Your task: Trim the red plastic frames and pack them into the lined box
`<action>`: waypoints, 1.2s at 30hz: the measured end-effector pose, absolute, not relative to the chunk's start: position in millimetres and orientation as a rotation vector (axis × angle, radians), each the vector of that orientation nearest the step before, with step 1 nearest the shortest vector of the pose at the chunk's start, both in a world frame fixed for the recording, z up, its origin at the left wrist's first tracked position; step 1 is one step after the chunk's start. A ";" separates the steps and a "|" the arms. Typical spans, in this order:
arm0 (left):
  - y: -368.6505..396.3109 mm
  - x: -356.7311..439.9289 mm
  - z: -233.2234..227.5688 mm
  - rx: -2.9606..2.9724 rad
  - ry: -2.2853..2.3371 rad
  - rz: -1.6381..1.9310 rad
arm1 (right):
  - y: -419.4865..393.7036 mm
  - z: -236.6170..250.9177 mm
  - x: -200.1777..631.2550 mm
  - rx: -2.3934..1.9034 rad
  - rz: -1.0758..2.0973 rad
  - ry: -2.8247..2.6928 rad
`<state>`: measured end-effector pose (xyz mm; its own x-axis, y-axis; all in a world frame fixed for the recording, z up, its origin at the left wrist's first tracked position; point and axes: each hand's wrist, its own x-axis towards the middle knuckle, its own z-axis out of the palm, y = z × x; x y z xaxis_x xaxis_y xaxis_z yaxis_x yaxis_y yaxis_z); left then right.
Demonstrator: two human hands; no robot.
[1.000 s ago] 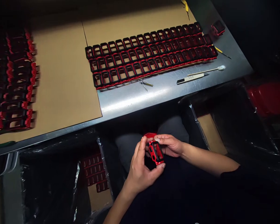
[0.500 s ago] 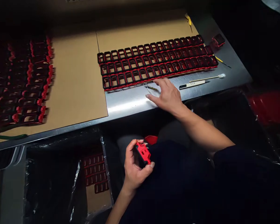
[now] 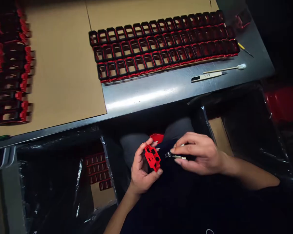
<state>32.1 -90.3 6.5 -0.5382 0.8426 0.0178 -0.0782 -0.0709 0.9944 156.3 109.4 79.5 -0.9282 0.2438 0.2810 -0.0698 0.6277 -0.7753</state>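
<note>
**Red part [image 3: 151, 157] in L hand [image 3: 143, 169], small metal tool [image 3: 178, 157] in R hand [image 3: 201, 154]**

Part's off the counter [image 3: 136, 99], on the person's side of its front edge. L grip: fingers & thumb grasping its two ends. R grip: pinching the tool, tip twd the part, just apart from it. On counter nr front edge, twd R corner: pen-shaped tool [image 3: 205, 77] w/ cotton swab [image 3: 224, 69] just behind. Further back, 3 rows of blk/red frames [image 3: 169, 49]; cardboard [image 3: 63, 65] to L.
</note>
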 end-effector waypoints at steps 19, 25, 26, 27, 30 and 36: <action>-89.5 34.2 5.8 1.140 1.687 1.615 | 94.7 70.5 156.0 0.082 1.247 -2.493; -81.9 32.5 16.2 1.335 1.814 1.539 | 94.9 61.7 163.3 0.015 1.376 -2.377; -81.2 32.8 16.7 1.337 1.820 1.538 | 94.6 60.8 163.7 0.012 1.384 -2.369; -80.8 33.0 16.8 1.335 1.824 1.538 | 94.4 60.1 163.8 0.012 1.391 -2.362; -80.3 33.4 16.4 1.328 1.835 1.541 | 93.7 58.3 163.1 0.015 1.401 -2.342; -79.6 33.5 15.1 1.318 1.845 1.558 | 93.8 57.1 162.1 0.001 1.387 -2.311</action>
